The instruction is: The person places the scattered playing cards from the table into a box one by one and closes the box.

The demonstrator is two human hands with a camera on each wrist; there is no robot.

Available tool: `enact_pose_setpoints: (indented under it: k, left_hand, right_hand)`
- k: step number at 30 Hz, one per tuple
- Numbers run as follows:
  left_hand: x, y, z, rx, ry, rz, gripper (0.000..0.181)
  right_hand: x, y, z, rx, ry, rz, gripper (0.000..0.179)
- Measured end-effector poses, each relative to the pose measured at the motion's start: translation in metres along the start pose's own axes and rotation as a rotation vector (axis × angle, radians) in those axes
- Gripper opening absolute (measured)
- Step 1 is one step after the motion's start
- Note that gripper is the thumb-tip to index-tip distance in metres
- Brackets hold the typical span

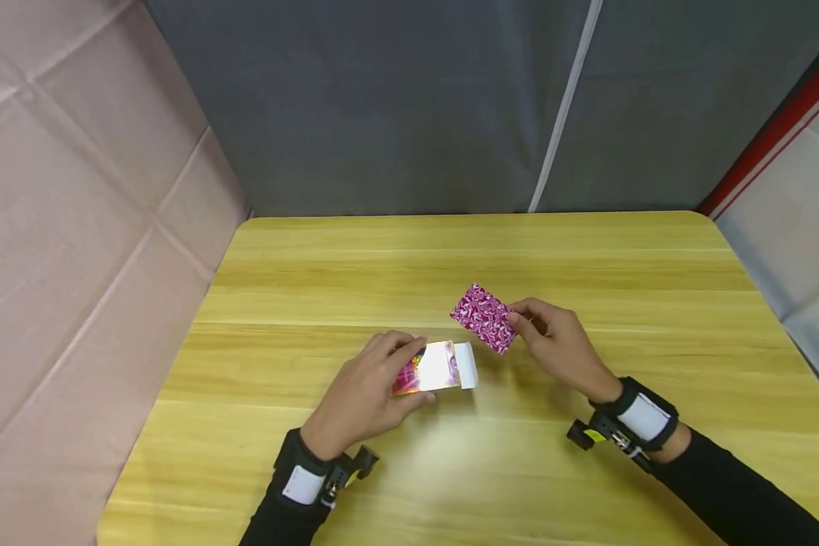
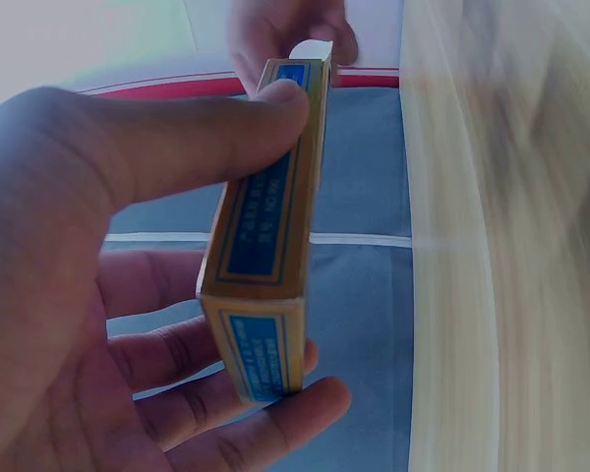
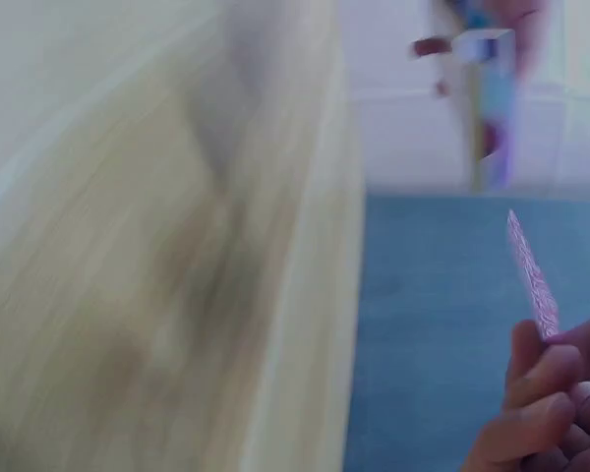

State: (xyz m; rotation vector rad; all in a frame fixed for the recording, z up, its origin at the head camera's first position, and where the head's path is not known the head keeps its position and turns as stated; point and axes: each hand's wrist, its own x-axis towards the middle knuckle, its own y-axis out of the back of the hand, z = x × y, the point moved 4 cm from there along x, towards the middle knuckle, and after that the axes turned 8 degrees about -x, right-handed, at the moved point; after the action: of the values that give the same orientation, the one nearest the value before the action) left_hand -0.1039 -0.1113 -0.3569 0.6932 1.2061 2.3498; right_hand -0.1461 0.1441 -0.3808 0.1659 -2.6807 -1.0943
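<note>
My left hand [image 1: 371, 390] grips a small card box [image 1: 437, 368] with a shiny pink and gold front. The box's white end flap [image 1: 466, 365] stands folded out toward the right. In the left wrist view, the thumb presses on the blue and gold narrow side of the box [image 2: 265, 211], with fingers around the other side. My right hand [image 1: 563, 345] pinches a pink and white patterned card [image 1: 484, 318] at its right corner, between thumb and fingers. The card is held up beyond the flap, apart from the box. Edge-on, the card [image 3: 533, 275] looks thin in the right wrist view.
Both hands are over a light wooden table [image 1: 280, 303]. A grey curtain [image 1: 382, 106] hangs behind its far edge, with pale pink sheeting [image 1: 82, 250] at the left and a white panel [image 1: 798, 205] at the right. Each wrist wears a black strap [image 1: 635, 413] with a small camera.
</note>
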Motion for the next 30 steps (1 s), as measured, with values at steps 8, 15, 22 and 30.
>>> enact_pose_setpoints:
  k: [8,15,22,30]
  left_hand:
    - [0.0,0.003,-0.002,0.0,0.012,-0.002,0.071]
    - [0.002,0.002,0.0,-0.005,-0.015,0.016,0.07]
    - [0.002,-0.003,0.003,-0.005,-0.06,-0.016,0.068]
    - [0.004,-0.005,0.006,-0.024,-0.083,-0.029,0.067]
  right_hand:
    - [-0.022,0.011,-0.012,0.091,-0.042,-0.036,0.012]
    - [-0.027,0.009,-0.016,0.117,0.021,-0.091,0.012]
    - [-0.027,0.002,-0.022,0.096,0.093,-0.211,0.017]
    - [-0.023,-0.007,-0.024,0.097,0.085,-0.211,0.031]
